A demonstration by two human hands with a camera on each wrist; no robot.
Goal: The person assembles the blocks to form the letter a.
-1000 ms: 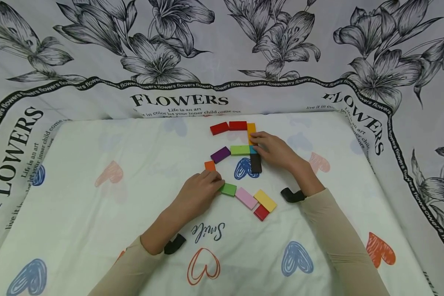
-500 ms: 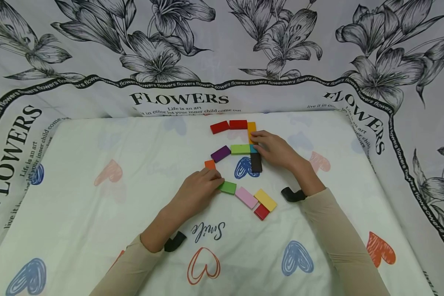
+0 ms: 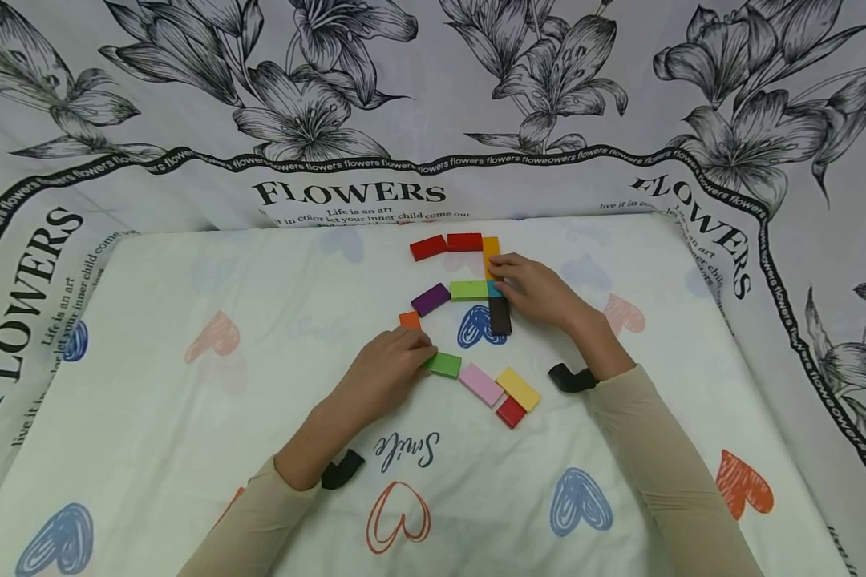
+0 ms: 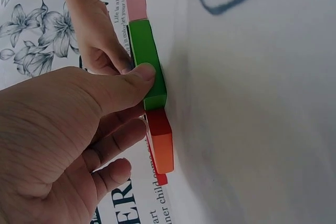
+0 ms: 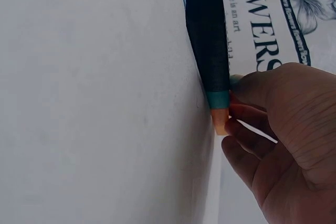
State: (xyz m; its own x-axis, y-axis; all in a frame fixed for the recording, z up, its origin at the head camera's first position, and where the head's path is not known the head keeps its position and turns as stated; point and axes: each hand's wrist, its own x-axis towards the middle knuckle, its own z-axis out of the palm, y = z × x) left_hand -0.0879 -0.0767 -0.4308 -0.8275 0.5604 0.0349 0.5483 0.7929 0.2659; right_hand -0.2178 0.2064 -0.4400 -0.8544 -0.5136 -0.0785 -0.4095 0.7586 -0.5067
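A curving row of small coloured blocks lies flat on the cloth. My left hand (image 3: 384, 367) pinches the left end of the green block (image 3: 446, 366), thumb on its face in the left wrist view. Just beyond those fingers lies an orange block (image 3: 409, 321), partly covered. My right hand (image 3: 540, 292) rests its fingertips against the yellow-orange block (image 3: 491, 250) and the blue block (image 3: 494, 289), fingers loosely bent. A black block (image 3: 500, 316) sits directly below the blue one. Light green (image 3: 468, 291) and purple blocks (image 3: 430, 300) continue the row leftward.
Two red blocks (image 3: 465, 242) form the far end. On the near side are a pink block (image 3: 480, 385), a yellow block (image 3: 518, 389) and a red block (image 3: 511, 413). A heart-printed white cloth (image 3: 296, 280) covers the surface, with flower-printed fabric (image 3: 375, 120) behind.
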